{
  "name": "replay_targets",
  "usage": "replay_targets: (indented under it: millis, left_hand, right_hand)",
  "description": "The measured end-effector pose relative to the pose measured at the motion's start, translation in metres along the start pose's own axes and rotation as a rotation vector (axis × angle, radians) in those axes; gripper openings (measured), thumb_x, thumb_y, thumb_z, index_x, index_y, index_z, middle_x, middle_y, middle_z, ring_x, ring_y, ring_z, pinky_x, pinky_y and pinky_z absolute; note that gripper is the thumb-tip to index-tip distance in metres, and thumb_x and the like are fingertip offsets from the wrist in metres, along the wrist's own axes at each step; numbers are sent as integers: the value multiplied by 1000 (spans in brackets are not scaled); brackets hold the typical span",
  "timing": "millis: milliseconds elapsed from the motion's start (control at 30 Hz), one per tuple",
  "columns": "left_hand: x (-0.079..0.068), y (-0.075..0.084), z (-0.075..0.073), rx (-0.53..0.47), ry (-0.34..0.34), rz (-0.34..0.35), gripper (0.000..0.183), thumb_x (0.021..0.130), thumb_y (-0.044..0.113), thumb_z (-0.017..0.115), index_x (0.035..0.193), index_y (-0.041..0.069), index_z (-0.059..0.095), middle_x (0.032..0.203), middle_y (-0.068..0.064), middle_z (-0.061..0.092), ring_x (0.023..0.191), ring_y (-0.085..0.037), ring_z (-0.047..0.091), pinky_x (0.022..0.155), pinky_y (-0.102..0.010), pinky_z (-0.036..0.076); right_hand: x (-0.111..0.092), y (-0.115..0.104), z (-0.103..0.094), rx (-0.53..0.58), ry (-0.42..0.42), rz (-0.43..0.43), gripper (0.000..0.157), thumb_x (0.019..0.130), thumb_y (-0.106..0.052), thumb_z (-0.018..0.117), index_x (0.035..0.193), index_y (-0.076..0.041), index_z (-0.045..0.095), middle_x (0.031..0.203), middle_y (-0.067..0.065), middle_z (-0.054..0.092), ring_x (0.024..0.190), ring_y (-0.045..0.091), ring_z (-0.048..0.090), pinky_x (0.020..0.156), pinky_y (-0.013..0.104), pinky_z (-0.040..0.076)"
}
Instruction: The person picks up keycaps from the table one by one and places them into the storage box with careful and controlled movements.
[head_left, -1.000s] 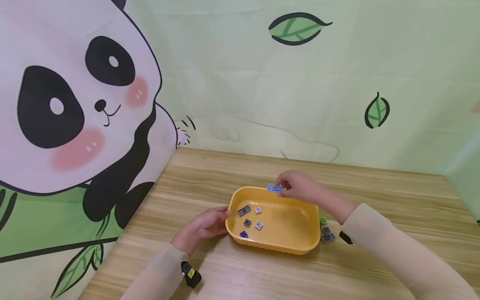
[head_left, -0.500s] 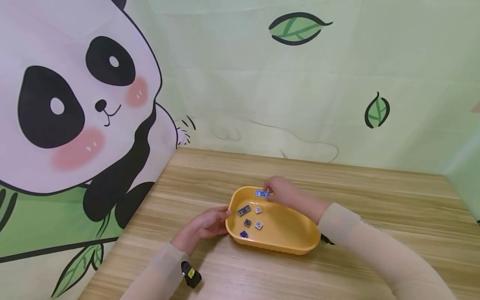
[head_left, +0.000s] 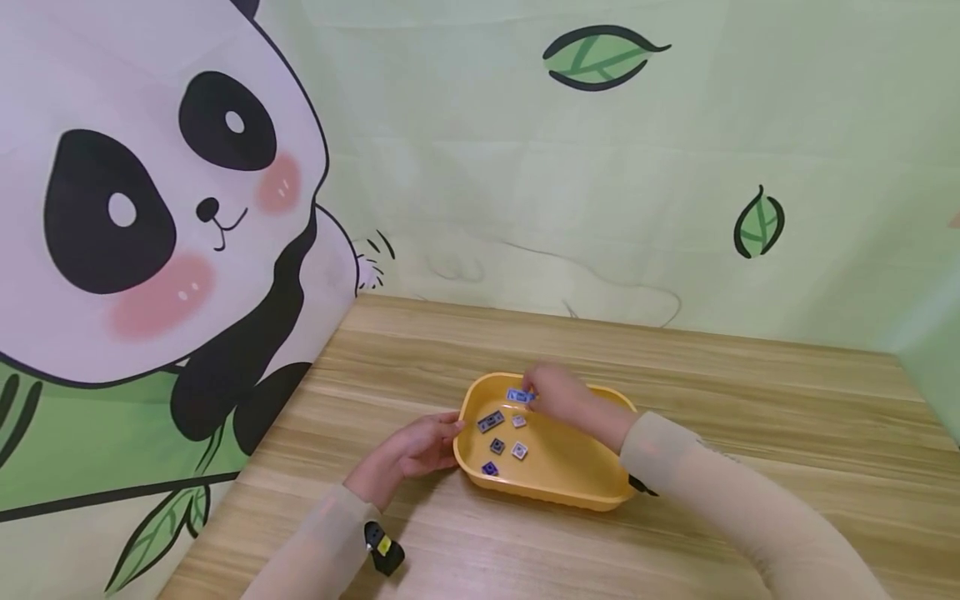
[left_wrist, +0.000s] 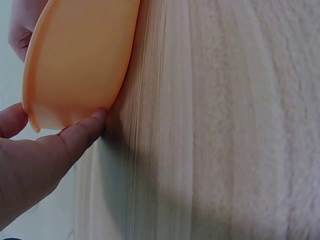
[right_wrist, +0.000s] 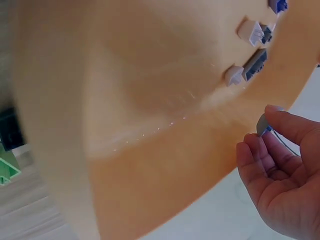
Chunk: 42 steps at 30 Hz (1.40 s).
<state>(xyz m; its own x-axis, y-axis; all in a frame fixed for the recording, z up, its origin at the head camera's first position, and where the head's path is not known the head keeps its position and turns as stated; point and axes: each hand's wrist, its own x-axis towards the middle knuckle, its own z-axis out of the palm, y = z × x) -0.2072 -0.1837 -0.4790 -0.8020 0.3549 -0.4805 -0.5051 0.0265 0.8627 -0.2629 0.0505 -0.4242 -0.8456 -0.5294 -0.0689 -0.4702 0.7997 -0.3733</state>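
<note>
In the head view, my right hand (head_left: 558,392) pinches a light blue oblong plastic block (head_left: 519,396) over the back left part of a yellow tray (head_left: 558,497). The right wrist view shows this blue block (right_wrist: 263,125) at the tips of thumb and fingers, near the tray wall. My left hand (head_left: 422,446) grips the tray's left end, its thumb at the rim and a finger against the wall low down in the left wrist view. Inside lie a long grey block (head_left: 491,421), a small dark grey block (head_left: 497,446), two white blocks (head_left: 519,450) and a purple block (head_left: 490,469).
The tray stands on a wood-grain table (head_left: 405,350). Beyond its right end, a green block (right_wrist: 7,169) and a dark block (right_wrist: 11,129) lie outside, hidden by the right arm in the head view. A panda-print backdrop (head_left: 450,167) rises behind the table.
My right hand has carried the blue block left from the back rim and lowered it into the tray's back left part. The left hand has kept its place.
</note>
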Motion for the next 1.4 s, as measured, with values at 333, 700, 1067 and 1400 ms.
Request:
replay_targets:
  millis: [333, 700, 1067, 1400]
  left_hand:
    - [1, -1, 0, -4, -1, -3, 57, 110, 14, 35, 160, -7, 16, 161, -31, 34, 130, -25, 52, 124, -56, 32]
    - [0, 0, -1, -15, 2, -8, 59, 110, 14, 36, 160, -7, 15, 161, -31, 34, 133, -28, 51, 125, -56, 31]
    - [2, -1, -1, -18, 2, -4, 58, 110, 14, 35, 160, -7, 14, 161, -32, 32, 138, -32, 47, 125, -57, 30]
    - [-1, 0, 0, -14, 2, -2, 59, 110, 14, 37, 160, -7, 16, 160, -32, 33, 135, -30, 49, 125, -57, 30]
  right_hand:
    - [4, -4, -1, -34, -29, 2, 17, 89, -6, 74, 104, 2, 71, 99, 14, 74, 92, 27, 67, 90, 42, 58]
    - [12, -10, 4, -74, -25, 35, 12, 86, -3, 74, 97, 0, 70, 94, 13, 73, 85, 25, 65, 84, 39, 58]
    - [12, -13, 12, -114, -12, 118, 7, 83, 0, 72, 87, -3, 68, 84, 10, 69, 74, 20, 59, 73, 33, 55]
    - [12, -12, 17, -221, -35, 136, 9, 85, -2, 71, 81, -4, 64, 83, 11, 66, 74, 22, 58, 72, 36, 58]
